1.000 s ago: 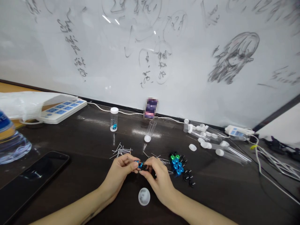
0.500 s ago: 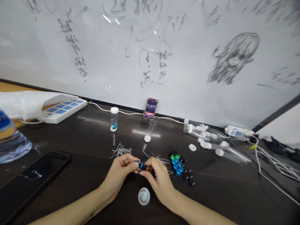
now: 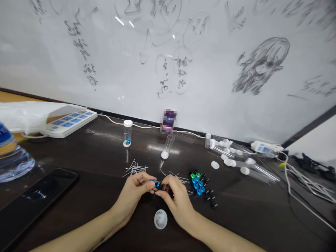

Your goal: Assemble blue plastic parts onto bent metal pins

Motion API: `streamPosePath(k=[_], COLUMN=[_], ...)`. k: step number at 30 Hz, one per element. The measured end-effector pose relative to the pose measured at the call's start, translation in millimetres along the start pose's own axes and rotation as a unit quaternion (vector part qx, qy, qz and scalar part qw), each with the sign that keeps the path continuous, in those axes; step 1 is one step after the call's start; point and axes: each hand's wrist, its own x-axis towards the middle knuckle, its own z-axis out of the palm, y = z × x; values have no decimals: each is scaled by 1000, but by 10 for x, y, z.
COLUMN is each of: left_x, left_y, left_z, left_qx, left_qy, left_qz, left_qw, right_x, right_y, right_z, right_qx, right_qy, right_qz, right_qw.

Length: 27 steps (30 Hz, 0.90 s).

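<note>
Above the table, my two hands meet at the fingertips. My left hand [image 3: 135, 192] pinches a small blue metal piece [image 3: 156, 183], and a thin rod shows between its fingers. My right hand [image 3: 179, 199] is closed on a small black piece [image 3: 161, 188] against the blue one; fingers partly cover the joint. Behind the left hand lies a pile of bent metal rods [image 3: 135, 168], like hex keys. More rods [image 3: 181, 178] lie behind the right hand. To its right are blue rings [image 3: 197, 185], green rings [image 3: 195, 175] and black screw-like pieces [image 3: 210, 198].
A small translucent cup [image 3: 160, 219] sits in front. A capped tube [image 3: 127, 131] and an uncapped tube [image 3: 169, 141] stand behind. More tubes and caps [image 3: 229, 162] lie right. Left are a phone [image 3: 36, 199], bottle [image 3: 15, 161] and power strip [image 3: 70, 124].
Both hands stay in nearly the same place with the blue and black pieces between them. The view has shifted very slightly; nothing on the table has visibly moved.
</note>
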Motion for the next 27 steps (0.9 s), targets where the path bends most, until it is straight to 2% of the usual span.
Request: streamPosePath(k=[3,10,15,20,27], left_x=[0,-8,-4,-5,12], left_y=[-4,3,-2,-4,-3], left_z=[-5,5,4,0,-17], left_qx=[-1,5,12,4,1], left_qy=[0,-2,3,1,7], left_qz=[-6,-4,-5,-1,3], left_qw=[1000,1000,1000,1000,1000], right_x=[-9,5,6,8,-7], right_y=[6,-8,38,21,39], right_z=[8,-32,-4,-23,14], right_qx=[10,-15,8,35,49], right_qy=[16,-37,-45,-43,15], right_qz=[-7,1,-10,9,-9], right_qw=[1000,999,999,998,999])
